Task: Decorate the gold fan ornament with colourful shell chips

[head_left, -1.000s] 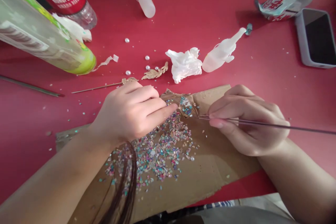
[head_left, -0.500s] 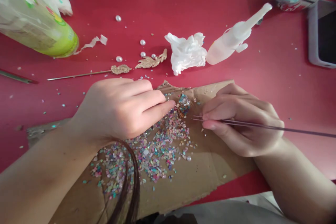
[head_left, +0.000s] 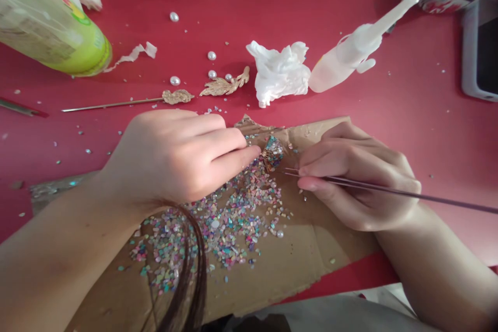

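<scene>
My left hand is closed at the edge of a small gold ornament set with blue and multicoloured chips. Its thumb and the grip itself are hidden under the fingers. In my right hand is a pair of thin dark tweezers, held like a pen. The tweezer tips are slightly apart, just right of the ornament and not touching it. Loose colourful chips lie spread over the cardboard below my left hand. A few pearl beads are mixed among them.
A gold hairpin stick, a gold leaf piece and several pearls lie beyond my left hand. Crumpled white tissue touches a white glue bottle. A green-labelled bottle is at left, a phone at right. Hair hangs over the cardboard.
The tweezer tips have shifted slightly left, closer to the ornament. My left hand keeps its grip. The view has moved a little.
</scene>
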Motion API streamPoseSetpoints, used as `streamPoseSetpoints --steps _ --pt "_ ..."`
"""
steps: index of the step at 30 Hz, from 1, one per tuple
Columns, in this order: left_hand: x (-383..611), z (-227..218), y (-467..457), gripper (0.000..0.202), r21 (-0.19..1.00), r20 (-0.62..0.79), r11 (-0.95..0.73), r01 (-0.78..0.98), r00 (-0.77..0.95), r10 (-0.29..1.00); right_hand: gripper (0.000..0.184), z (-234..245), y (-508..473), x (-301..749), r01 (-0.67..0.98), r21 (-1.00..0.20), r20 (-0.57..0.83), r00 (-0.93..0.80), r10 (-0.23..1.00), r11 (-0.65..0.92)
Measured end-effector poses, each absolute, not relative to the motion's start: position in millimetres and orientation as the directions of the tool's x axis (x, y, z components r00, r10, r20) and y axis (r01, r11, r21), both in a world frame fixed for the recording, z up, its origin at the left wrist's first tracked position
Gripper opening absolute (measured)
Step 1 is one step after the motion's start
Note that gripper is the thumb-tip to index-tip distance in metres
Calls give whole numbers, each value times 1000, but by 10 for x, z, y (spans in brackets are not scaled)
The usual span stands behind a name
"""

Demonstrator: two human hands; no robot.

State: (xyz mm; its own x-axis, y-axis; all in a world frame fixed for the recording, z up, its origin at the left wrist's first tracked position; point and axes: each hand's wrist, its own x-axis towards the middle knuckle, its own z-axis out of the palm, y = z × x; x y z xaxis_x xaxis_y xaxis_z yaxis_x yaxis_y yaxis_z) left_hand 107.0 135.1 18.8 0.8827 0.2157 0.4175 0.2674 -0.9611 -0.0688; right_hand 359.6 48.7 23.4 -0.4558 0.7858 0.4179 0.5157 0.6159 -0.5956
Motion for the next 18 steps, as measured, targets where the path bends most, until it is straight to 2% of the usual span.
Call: streamPoseSetpoints --steps 12,18 --pt "1071 167 1347 13 -28 427 -957 288 870 249 16 251 471 3598 523 -592 407 -463 787 614" --pt "1113 161 1340 18 -23 451 -952 304 853 262 16 236 457 3603 559 -583 377 -457 805 590"
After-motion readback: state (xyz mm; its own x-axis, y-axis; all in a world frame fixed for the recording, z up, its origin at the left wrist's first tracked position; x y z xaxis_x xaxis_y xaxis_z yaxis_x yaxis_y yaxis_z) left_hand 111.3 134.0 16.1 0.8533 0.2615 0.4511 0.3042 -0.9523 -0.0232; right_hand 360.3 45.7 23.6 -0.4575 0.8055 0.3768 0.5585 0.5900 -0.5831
